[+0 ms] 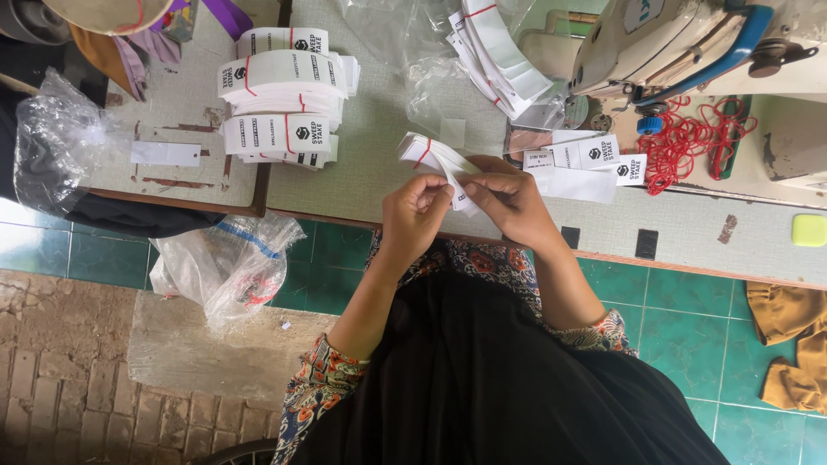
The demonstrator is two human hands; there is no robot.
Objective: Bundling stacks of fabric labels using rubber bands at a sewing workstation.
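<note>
Both hands, left hand (416, 211) and right hand (508, 200), had fingers clamped on the banded label bundle (431, 155) just left of the sewing machine (689, 43); its red band looked likely to slip, scattering labels over the surface (370, 146)

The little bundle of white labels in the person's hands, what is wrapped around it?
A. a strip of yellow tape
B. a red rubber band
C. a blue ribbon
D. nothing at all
B: the bundle of white labels, held between the left hand and the right hand, has a thin red rubber band looped across it, like the loose red bands heaped by the sewing machine.
</note>
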